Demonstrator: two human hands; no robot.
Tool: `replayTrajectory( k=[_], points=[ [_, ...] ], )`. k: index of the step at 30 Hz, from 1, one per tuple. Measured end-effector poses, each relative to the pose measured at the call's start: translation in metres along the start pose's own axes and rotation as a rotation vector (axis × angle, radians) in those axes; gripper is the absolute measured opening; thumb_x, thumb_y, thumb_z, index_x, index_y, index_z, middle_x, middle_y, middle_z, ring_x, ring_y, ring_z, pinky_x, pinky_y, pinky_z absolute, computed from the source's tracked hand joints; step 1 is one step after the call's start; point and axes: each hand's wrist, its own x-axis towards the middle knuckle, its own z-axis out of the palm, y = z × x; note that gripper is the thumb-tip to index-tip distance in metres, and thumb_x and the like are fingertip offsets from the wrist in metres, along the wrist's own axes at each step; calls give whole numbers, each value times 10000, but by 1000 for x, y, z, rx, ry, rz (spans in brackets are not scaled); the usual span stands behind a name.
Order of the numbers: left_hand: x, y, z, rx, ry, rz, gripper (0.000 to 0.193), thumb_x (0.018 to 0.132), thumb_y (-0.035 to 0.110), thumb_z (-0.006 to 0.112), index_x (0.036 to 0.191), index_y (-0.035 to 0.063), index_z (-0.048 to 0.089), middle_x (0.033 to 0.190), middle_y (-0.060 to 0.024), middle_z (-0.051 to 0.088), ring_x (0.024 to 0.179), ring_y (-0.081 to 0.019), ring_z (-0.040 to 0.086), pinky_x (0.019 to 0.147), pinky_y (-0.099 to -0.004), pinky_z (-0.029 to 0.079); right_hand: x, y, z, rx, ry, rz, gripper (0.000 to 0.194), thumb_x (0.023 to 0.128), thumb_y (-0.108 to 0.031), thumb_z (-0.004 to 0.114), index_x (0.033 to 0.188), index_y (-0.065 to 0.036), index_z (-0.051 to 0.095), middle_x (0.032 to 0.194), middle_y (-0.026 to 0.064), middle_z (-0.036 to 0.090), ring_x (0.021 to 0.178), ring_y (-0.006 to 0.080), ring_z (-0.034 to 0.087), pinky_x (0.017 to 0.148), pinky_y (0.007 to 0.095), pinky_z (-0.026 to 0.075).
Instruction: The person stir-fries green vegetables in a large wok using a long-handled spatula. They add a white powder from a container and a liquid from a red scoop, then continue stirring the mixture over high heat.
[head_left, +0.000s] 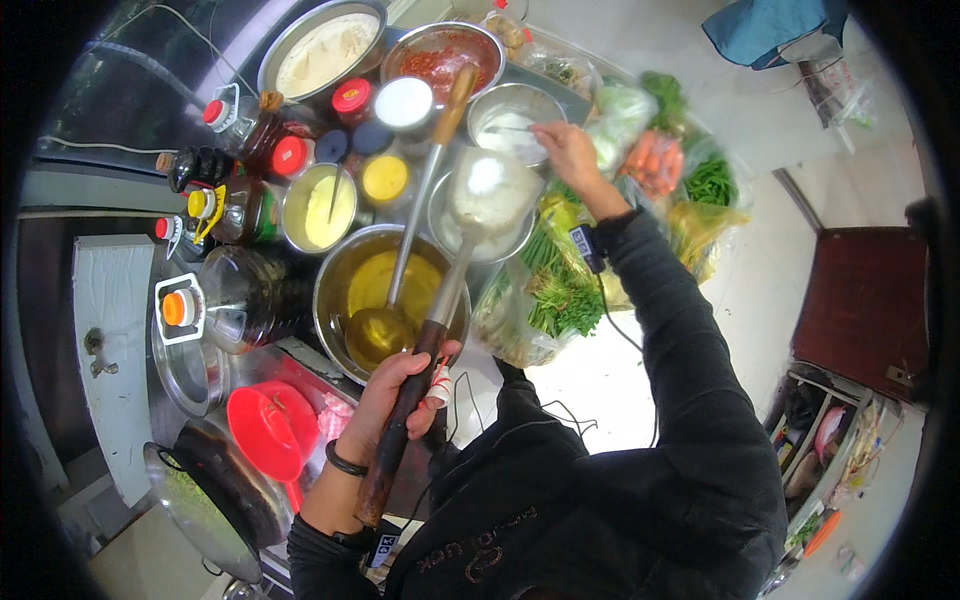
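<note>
My left hand (397, 386) is closed around the dark wooden handle of a wok spatula (457, 281). The broad metal blade points away from me, over a steel bowl (437, 221). On the blade is a bright white patch; whether it is powder or glare I cannot tell. My right hand (574, 154) pinches the thin handle of a spoon (517, 130), which reaches into a steel bowl of white powder (501, 142). Beneath the spatula, a long-handled ladle (381, 337) rests in a steel pot of yellow oil (324, 315), its wooden end leaning up and away.
Oil and sauce bottles (244, 292) crowd the left, beside a bowl of yellow seasoning (330, 206). Basins of pale flour (330, 52) and red chili paste (442, 64) stand behind. Bagged vegetables (570, 292) lie to the right. A red plastic scoop (274, 427) and a wok (202, 510) are lower left.
</note>
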Motion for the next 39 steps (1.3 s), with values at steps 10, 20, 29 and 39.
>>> replayTrajectory(
  k=[10,20,29,39],
  points=[
    [0,0,-7,-40,-8,-23,508,1027,317,432,1430,10,411,691,-82,542,367,-121,432,338,-248,343,-16,0,-31,428,73,425,239,915,-169,568,942,-29,760,764,50,680,692,139,627,651,275,481],
    [5,-2,-11,-44,-75,-14,492,1037,320,414,1427,20,411,690,-78,560,365,-117,450,330,-255,363,-16,2,-28,31,69,88,236,918,-201,599,999,-39,749,787,135,691,676,304,642,699,382,516],
    [-1,-7,-10,-52,-32,-27,492,1042,318,398,1431,18,406,690,-80,562,369,-120,448,338,-259,372,-20,-6,-39,547,81,444,229,923,-178,612,1009,-23,759,772,28,676,734,83,593,642,234,443],
    [-53,-37,-12,-62,-91,39,484,1033,318,407,1407,11,423,664,-87,545,350,-110,423,330,-236,355,-76,-80,-101,222,57,123,226,994,-184,578,1097,-40,720,834,56,695,774,132,627,701,281,492]
  ],
)
